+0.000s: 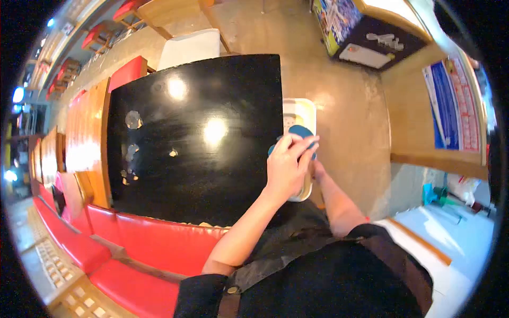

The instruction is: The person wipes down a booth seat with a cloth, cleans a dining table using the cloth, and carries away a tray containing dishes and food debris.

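My left hand (288,163) is closed over a blue cloth (300,131), which bulges out past the fingers on both sides. Beneath the cloth is a cream-white tray (313,114) with rounded corners, beside the right edge of the black table (212,159). Something pale with dark spots lies in its far end, too small to name. My right hand (317,170) is at the tray's right rim and appears to hold it from the side; its fingers are mostly hidden behind the tray and my left hand.
A red bench (159,241) runs along the table's near side. A white-seated chair (191,49) stands beyond the table. Right of the tray are brown floor (350,116) and a wooden counter (419,106) with printed sheets. Pale worn patches (133,120) mark the tabletop.
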Demonstrator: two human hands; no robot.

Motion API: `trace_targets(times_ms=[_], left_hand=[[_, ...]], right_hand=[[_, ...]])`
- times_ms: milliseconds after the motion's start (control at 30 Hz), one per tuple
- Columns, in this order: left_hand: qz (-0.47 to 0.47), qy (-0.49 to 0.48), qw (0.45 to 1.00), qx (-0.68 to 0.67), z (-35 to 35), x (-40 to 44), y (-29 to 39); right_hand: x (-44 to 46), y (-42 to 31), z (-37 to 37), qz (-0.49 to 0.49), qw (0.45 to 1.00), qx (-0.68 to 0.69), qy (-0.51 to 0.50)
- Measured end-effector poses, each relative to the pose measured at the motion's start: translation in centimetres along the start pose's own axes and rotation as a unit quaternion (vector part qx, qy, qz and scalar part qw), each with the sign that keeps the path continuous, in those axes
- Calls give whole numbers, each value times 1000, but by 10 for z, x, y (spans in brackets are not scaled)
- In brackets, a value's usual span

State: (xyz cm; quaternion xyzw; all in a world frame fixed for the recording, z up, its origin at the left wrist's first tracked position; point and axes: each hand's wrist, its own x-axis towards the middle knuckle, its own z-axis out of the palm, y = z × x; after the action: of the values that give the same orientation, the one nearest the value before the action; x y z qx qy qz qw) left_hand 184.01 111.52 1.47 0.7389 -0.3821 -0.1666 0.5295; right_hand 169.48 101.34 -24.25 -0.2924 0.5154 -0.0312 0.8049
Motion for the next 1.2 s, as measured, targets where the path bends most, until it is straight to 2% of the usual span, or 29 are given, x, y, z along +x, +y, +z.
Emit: trace_targets(times_ms=[33, 133, 167, 233, 300, 400, 433, 467, 500, 567, 633, 700, 733, 767, 833, 867, 900, 967, 1000, 1033, 1100, 1167, 1200], left_hand=[[-6, 7, 1000, -18, -4, 2, -1], [-127, 0, 984, -124, -30, 12, 20], [-177, 5, 967, -184, -42, 15, 28], [-203, 21, 953, -223, -68, 17, 29], [-235, 44, 955, -175, -98, 18, 25], [-190, 92, 977, 13, -134, 15, -7], [-210, 95, 971, 66, -141, 14, -21], [-258, 61, 957, 117, -138, 12, -31], [-304, 27, 938, 166, -135, 7, -41], [-162, -36, 982, 95, -111, -24, -79], [-283, -172, 943, 42, -107, -31, -69], [-229, -166, 953, 106, -120, -24, -77], [-206, -74, 971, 97, -122, -21, -79], [-87, -15, 979, 183, -125, -14, -82], [28, -50, 966, 253, -126, -11, -95], [54, -84, 958, 268, -123, -14, -108], [100, -72, 957, 263, -115, -17, -112], [22, -50, 957, 284, -91, -32, -128], [-30, -31, 926, 374, -75, -36, -127], [-170, -32, 888, 427, -58, -38, -125], [-317, -23, 869, 379, -33, -32, -119], [-372, 13, 868, 330, -15, -23, -122], [-377, 33, 858, 348, -11, -17, -129]], right_hand=[[26, 16, -22, -17, 1000, -12, 2], [111, 79, -89, -49, 998, -42, 26], [18, 25, -26, -28, 990, -90, 102], [32, 33, -39, -19, 995, -75, 56], [41, 39, -45, -14, 992, -92, 79], [61, 47, -56, -3, 992, -99, 79], [62, 47, -56, 2, 992, -98, 75], [61, 43, -60, -5, 980, -188, 67], [51, 37, -53, -1, 984, -166, 68], [35, 27, -35, 2, 990, -120, 70], [62, 44, -60, -5, 990, -137, 39], [62, 42, -60, 14, 990, -140, 24], [60, 40, -58, 11, 990, -139, 29], [56, 40, -57, 9, 990, -139, 34], [52, 41, -55, 6, 991, -134, 32], [56, 43, -61, 7, 992, -128, 24], [66, 49, -69, 10, 994, -101, 28], [67, 51, -67, 12, 998, -54, 25], [59, 47, -62, 10, 999, -32, 20], [56, 44, -58, 6, 999, -31, 16], [49, 40, -54, -2, 1000, -25, 18], [41, 33, -43, 20, 999, -11, 31], [33, 30, -38, 31, 999, -5, 40]])
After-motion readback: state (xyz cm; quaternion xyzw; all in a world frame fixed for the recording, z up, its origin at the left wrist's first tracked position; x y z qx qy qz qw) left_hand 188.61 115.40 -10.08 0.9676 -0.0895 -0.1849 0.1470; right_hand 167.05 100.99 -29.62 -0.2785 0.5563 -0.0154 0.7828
